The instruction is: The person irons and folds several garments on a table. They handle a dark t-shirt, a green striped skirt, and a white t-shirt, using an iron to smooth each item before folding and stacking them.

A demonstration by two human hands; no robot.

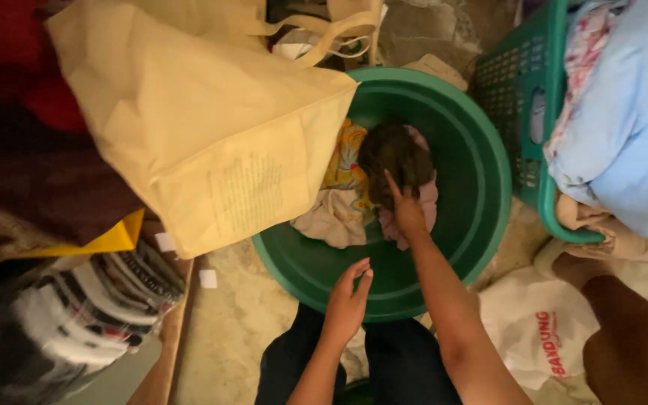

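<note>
Inside the green basin (481,187), a dark cloth (397,154) is pinched by the right hand (408,214) — the left hand (348,300) hovers spread; neighbouring garments could be snagged.

A single camera sits on the person's head and looks almost straight down, close over the work. The forearms enter from the bottom edge, so the bottom of the frame lies nearest the body. A round green basin (481,187) fills the centre, a tan cloth bag (211,120) crowds the upper left, and a green laundry basket (523,97) cuts the right edge.
</note>
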